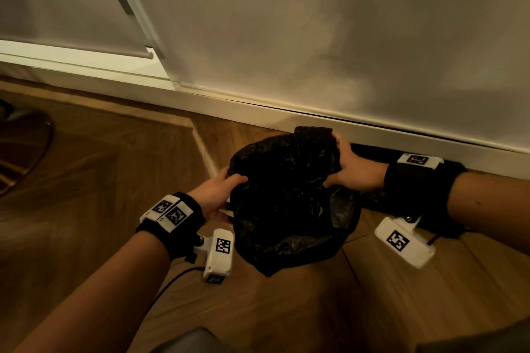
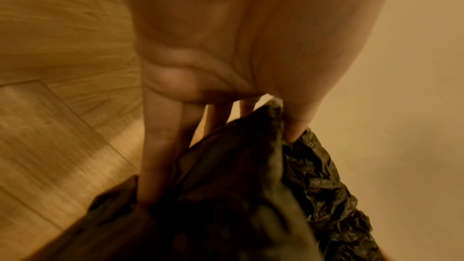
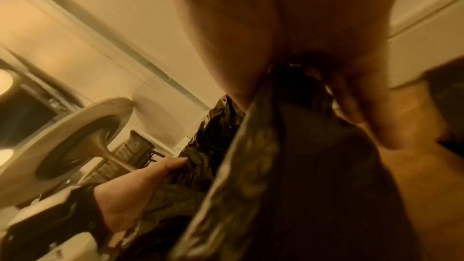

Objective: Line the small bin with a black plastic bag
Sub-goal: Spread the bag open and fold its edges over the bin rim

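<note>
A crumpled black plastic bag (image 1: 286, 198) hangs spread between my hands just above the wooden floor, close to the wall. My left hand (image 1: 233, 180) pinches its left edge, thumb on top and fingers down the outer side; the left wrist view shows that edge (image 2: 271, 146) between thumb and fingers. My right hand (image 1: 335, 162) grips the right edge, where a fold of bag (image 3: 288, 126) runs up into the curled hand. A pale sliver (image 1: 225, 210) under the left hand may be the bin's rim; the bag hides the rest of the bin.
A white skirting board (image 1: 286, 114) and plain wall run right behind the bag. Something dark (image 1: 370, 152) lies along the skirting behind my right hand. A round pedestal table (image 3: 65, 142) stands off to the left, its base (image 1: 25, 146) at the edge of the head view.
</note>
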### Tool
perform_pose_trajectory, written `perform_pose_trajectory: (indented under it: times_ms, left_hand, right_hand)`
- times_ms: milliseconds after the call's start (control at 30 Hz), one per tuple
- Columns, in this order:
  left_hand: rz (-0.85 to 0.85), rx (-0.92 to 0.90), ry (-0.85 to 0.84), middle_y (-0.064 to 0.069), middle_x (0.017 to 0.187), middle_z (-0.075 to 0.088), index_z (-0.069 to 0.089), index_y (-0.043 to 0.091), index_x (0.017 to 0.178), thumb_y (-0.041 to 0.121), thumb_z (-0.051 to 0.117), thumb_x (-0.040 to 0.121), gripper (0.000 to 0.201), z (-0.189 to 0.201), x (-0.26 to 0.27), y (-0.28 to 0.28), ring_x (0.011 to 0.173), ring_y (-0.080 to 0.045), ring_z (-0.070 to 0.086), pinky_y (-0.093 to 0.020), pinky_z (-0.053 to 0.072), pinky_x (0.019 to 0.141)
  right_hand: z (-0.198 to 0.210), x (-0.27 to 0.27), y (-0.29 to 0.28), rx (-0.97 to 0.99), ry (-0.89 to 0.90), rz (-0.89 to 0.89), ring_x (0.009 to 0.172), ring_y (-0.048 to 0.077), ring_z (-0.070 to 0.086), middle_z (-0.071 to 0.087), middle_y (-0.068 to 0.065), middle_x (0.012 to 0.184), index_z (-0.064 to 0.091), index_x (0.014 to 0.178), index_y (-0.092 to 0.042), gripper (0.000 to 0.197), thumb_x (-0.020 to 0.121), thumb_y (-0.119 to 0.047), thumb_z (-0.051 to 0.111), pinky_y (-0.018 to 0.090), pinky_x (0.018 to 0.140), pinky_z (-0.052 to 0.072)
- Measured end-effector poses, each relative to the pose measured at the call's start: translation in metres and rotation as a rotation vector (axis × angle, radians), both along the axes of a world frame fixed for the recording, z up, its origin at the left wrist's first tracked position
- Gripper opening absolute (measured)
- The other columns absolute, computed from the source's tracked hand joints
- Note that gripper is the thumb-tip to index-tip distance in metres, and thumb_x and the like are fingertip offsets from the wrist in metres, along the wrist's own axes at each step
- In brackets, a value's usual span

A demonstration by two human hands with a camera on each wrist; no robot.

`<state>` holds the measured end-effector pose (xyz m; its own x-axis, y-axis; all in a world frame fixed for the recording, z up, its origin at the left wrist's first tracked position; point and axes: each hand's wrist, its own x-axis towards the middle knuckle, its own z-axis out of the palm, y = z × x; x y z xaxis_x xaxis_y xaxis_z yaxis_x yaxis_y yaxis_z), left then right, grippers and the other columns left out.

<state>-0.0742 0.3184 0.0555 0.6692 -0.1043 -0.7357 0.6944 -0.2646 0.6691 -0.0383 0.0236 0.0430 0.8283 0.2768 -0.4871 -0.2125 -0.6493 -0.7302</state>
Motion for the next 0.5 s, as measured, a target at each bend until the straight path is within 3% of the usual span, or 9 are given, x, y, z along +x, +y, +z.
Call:
perform_pose_trajectory:
  times_ms: [100,167,267,367,433,500]
  left_hand:
    - [-0.044,-0.009,0.003,-0.004,0.133,0.052,0.030,0.043,0.142,0.031,0.048,0.096,0.050,0.000,-0.004,0.008,0.096,-0.032,0.063,-0.037,0.055,0.062]
    - [-0.057,0.006,-0.028,-0.002,0.126,0.055,0.033,0.043,0.140,0.028,0.044,0.098,0.046,0.000,-0.006,0.006,0.090,-0.028,0.063,-0.035,0.055,0.060]
    - [-0.034,0.007,-0.076,-0.001,0.101,0.059,0.040,0.038,0.134,0.024,0.040,0.099,0.038,-0.004,-0.007,0.001,0.069,-0.018,0.058,-0.030,0.052,0.053]
    - [-0.009,-0.009,-0.095,0.000,0.103,0.061,0.040,0.044,0.127,0.023,0.037,0.100,0.035,-0.007,-0.008,-0.001,0.077,-0.020,0.061,-0.037,0.053,0.069]
    - [0.000,-0.011,-0.105,0.000,0.106,0.062,0.038,0.045,0.128,0.022,0.037,0.099,0.037,-0.008,-0.008,-0.002,0.082,-0.022,0.062,-0.039,0.052,0.072]
    - [0.001,-0.014,-0.104,0.001,0.108,0.063,0.038,0.045,0.131,0.023,0.037,0.099,0.039,-0.007,-0.009,-0.003,0.084,-0.023,0.063,-0.039,0.053,0.072]
  right_hand:
    - [0.009,0.015,0.002,-0.164,-0.203,0.058,0.134,0.029,0.036,0.014,0.010,0.158,-0.012,0.149,-0.034,0.121,0.073,-0.014,0.079,0.039,0.108,0.039]
    - [0.011,0.025,0.009,-0.109,-0.201,0.101,0.127,0.028,0.044,0.028,0.009,0.152,0.005,0.151,-0.031,0.107,0.073,-0.006,0.075,0.042,0.106,0.042]
    - [0.011,0.029,0.016,-0.072,-0.067,0.133,0.116,0.027,0.055,0.056,0.007,0.121,0.040,0.134,-0.021,0.061,0.082,0.002,0.062,0.040,0.100,0.047]
    - [0.011,0.026,0.019,-0.054,-0.013,0.090,0.088,0.016,0.060,0.061,-0.001,0.092,0.054,0.107,-0.018,0.031,0.087,0.006,0.052,0.028,0.078,0.050]
    - [0.012,0.025,0.020,-0.031,0.067,0.017,0.068,0.012,0.060,0.063,-0.002,0.074,0.059,0.083,-0.019,0.027,0.088,0.006,0.049,0.022,0.062,0.051]
    - [0.013,0.025,0.020,-0.017,0.140,-0.054,0.060,0.014,0.060,0.066,-0.004,0.057,0.062,0.072,-0.016,0.029,0.087,0.004,0.049,0.018,0.051,0.051]
